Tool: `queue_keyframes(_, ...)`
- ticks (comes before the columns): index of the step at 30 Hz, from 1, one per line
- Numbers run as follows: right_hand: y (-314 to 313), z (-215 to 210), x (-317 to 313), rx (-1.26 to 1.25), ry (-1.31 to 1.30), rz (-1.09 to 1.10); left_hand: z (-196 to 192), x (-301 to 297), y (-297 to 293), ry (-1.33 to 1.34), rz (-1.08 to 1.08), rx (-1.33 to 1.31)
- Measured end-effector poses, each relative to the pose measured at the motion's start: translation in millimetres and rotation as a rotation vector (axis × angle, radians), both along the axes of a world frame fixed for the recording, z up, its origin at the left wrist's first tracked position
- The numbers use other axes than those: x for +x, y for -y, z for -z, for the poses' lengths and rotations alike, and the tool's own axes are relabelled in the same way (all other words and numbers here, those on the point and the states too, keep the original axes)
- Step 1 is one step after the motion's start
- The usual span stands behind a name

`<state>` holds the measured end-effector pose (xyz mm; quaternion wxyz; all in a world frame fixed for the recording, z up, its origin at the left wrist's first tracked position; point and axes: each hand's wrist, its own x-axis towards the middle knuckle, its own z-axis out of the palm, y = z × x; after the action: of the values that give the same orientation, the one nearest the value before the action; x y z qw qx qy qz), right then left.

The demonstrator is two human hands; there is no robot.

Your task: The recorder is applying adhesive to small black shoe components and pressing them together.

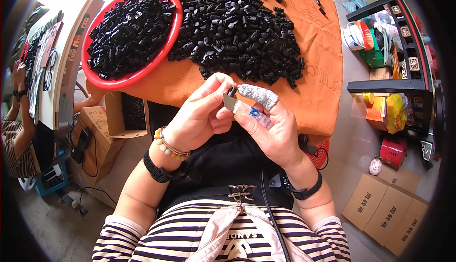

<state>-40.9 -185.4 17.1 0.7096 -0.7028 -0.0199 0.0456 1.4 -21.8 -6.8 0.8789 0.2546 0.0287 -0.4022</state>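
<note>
My left hand [202, 114] pinches a small black plastic piece [232, 91] between thumb and fingers, just above my lap. My right hand [270, 126] grips a small flat blade tool [231, 103] with a white wrapped handle, its metal edge touching the black piece. A grey knitted finger cot [259, 95] covers my right index finger. A large heap of black plastic pieces [237, 34] lies on the orange cloth [323, 72] just beyond my hands. A red round basin [164, 48] at the left of the cloth is filled with more black pieces.
Open cardboard boxes [102, 129] stand on the floor at my left, flat cartons [387, 209] at the lower right. A dark shelf rack [403, 48] with bags and tubs stands at right. Another person [16, 133] sits at the far left beside a white table [61, 62].
</note>
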Motion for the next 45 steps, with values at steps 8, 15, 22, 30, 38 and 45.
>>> queue_keyframes(8, -1, -2, 0, -0.003, 0.01, -0.004, -2, 0, 0, 0.004, -0.018, -0.004)
queue_keyframes(15, -1, 3, -1, -0.024, 0.054, 0.013, -4, -1, 0, 0.006, -0.022, 0.012)
queue_keyframes(22, -2, 6, -1, -0.032, 0.071, 0.013, -4, -1, 0, 0.027, -0.006, 0.014)
queue_keyframes(30, 4, 6, 0, -0.096, 0.111, 0.013, 0, -2, -2, 0.031, 0.002, -0.029)
queue_keyframes(38, 0, 6, -2, -0.076, 0.104, 0.035, -4, -1, 0, 0.0, 0.006, -0.001)
queue_keyframes(45, 1, 5, -2, -0.127, 0.11, 0.014, -4, -1, 0, 0.015, -0.015, 0.03)
